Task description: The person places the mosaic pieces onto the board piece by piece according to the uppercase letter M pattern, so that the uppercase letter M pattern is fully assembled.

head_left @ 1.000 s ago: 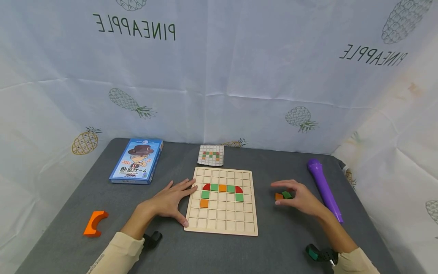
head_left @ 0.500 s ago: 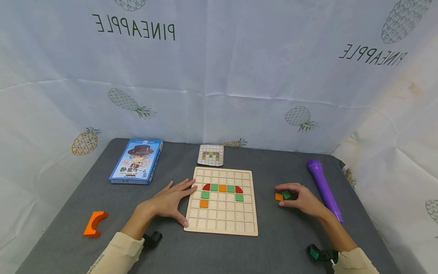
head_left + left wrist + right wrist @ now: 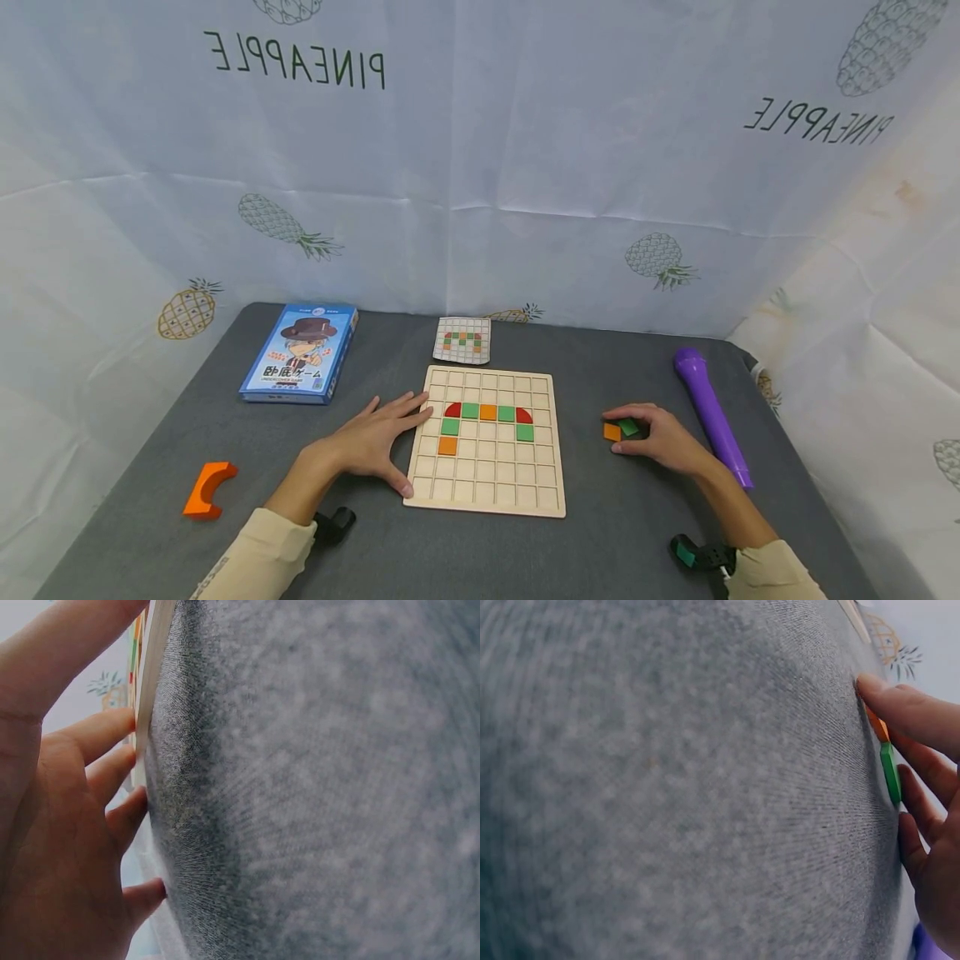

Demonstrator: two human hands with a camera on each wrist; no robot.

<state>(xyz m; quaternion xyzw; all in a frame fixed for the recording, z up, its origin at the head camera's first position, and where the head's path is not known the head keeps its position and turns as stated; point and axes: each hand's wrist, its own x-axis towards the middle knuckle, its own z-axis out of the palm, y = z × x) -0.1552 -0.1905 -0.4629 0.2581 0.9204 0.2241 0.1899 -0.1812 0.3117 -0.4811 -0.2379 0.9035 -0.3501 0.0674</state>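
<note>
A square wooden grid board (image 3: 496, 485) lies flat mid-table, with several red, green and orange tiles set in an arch on it. My left hand (image 3: 369, 442) rests spread along the board's left side, fingertips on its upper left edge and thumb at its lower left corner. To the right of the board, my right hand (image 3: 666, 437) is on the table around a loose orange tile (image 3: 612, 432) and a green tile (image 3: 627, 427). Its thumb and index finger stand apart on either side of them. In the right wrist view the green tile (image 3: 890, 772) lies beside the fingers.
Behind the board is a small pattern card (image 3: 462, 340) printed with a coloured arch. A blue game box (image 3: 300, 354) sits at the back left, and an orange arch block (image 3: 208, 492) at the left. A purple microphone-shaped object (image 3: 711, 417) lies beyond my right hand.
My right hand has drawn back slightly to the right, and its thumb and index finger have come closer together, leaving the orange tile more visible. The left hand and the board stay put.
</note>
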